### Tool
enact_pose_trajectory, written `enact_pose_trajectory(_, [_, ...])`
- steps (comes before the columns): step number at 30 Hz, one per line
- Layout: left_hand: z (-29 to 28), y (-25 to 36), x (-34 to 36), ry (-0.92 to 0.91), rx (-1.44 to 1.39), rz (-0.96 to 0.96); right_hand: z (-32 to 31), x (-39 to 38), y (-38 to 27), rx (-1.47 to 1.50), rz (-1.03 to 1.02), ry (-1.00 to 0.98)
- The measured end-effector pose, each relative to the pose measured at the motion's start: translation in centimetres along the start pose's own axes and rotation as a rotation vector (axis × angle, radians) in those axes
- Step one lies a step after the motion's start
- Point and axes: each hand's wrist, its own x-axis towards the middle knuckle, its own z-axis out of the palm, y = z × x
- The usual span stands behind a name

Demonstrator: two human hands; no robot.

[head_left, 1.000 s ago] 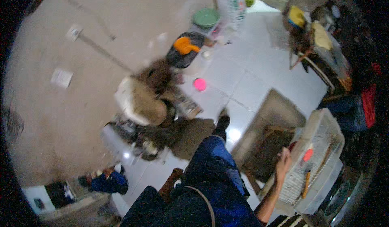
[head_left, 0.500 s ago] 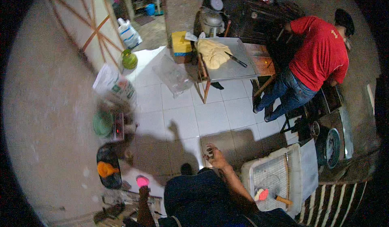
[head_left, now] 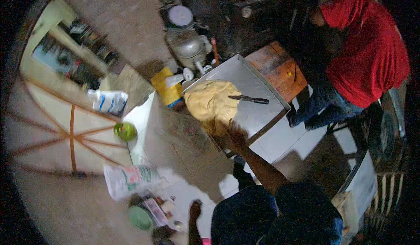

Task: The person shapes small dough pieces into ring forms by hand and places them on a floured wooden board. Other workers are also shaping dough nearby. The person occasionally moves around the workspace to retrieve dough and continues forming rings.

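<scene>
A large slab of pale yellow dough (head_left: 210, 98) lies on the left part of a metal-topped table (head_left: 258, 113). Across the dough's right edge rests a knife (head_left: 249, 99) with a black handle. My right hand (head_left: 234, 137) reaches over the table's near edge at the dough's near end. It is smeared by motion, with fingers apart and nothing seen in them; whether it touches the dough I cannot tell. Low beside my leg hangs my left hand (head_left: 195, 210), dark and small, its fingers curled with nothing visible in them.
A person in a red shirt (head_left: 367, 48) stands right of the table by a dark oven-like unit (head_left: 245, 17). Behind the table stand a metal machine (head_left: 188, 45) and a yellow box (head_left: 166, 87). Leftward are a green gas cylinder (head_left: 125, 131), a white sack (head_left: 131, 179) and a scale (head_left: 155, 211).
My view has turned and come nearer to the table. My right hand has gone from above the floor to the dough. My left hand has left the pink thing it was beside.
</scene>
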Motion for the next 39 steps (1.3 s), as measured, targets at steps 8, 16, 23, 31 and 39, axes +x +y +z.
enact_pose_trajectory(8, [-8.4,3.5,1.5,-0.077,-0.421,-0.789,-3.5,11.7,-3.6,1.143,0.536,0.184])
enact_pose_trajectory(16, [-14.9,-0.7,25.8,-0.118,-0.571,-0.206,5.9,13.0,-1.1,0.166,0.392,-0.117])
enact_pose_trajectory(23, [-14.3,13.0,50.1,-0.145,-1.390,-0.611,5.0,14.5,1.7,0.157,0.462,-0.383])
enact_pose_trajectory(31, [-11.4,15.3,55.3,-0.056,-1.403,-0.734,2.7,11.8,1.2,0.204,0.523,-0.388])
enact_pose_trajectory(39, [-10.3,15.9,54.9,0.025,-1.292,-0.783,-0.8,7.1,6.9,0.113,0.577,-0.261])
